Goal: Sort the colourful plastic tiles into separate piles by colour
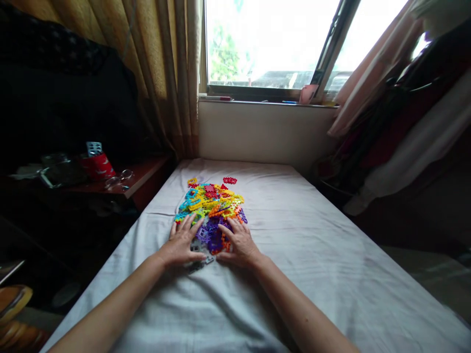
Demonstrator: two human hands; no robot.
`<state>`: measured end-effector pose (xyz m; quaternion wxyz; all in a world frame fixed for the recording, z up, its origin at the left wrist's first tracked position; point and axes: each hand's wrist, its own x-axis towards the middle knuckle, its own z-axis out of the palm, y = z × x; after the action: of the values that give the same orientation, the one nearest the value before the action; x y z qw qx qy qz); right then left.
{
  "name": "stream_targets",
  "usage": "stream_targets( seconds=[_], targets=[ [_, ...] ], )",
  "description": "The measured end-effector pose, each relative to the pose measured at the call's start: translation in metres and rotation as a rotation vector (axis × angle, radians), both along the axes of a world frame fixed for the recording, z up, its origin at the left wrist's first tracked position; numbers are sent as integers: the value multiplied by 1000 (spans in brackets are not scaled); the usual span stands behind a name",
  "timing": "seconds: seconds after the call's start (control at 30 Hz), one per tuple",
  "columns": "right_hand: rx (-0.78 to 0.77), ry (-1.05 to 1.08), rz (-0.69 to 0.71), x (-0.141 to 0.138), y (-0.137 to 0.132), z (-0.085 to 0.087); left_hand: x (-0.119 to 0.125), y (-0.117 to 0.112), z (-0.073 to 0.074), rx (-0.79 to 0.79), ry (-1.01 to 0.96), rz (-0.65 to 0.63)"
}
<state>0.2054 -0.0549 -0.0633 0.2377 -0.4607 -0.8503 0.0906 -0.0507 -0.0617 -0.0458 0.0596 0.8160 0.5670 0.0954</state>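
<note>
Here's your left hand (pixel 180 245), fingers spread wide, at the near left side of the heap of colorful plastic pieces (pixel 217 206) on the pale cloth (pixel 294 235)! Your right hand (pixel 241 242), spread just as wide, covers the near right side, over orange and purple. Gray pieces (pixel 201 266) lie by your left thumb, yellow and blue beyond, and one red piece (pixel 230 180) sits apart at the far end.

Room in home: gold curtain (pixel 186 73) by sliding window (pixel 272 44), clothes (pixel 412 147) hanging at right, pale sheet (pixel 294 250); in dim left corner, apparently blister pack (pixel 94 148) in red cup (pixel 99 166).
</note>
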Motion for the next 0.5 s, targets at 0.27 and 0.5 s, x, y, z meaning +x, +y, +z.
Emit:
stream_targets(
  seconds=[0.27,0.5],
  targets=[
    [-6,254,-429,-8,27,-7,23,-9,-9,272,-262,56],
    [14,329,-232,4,7,-10,29,5,-14,301,-315,379]
  ],
)
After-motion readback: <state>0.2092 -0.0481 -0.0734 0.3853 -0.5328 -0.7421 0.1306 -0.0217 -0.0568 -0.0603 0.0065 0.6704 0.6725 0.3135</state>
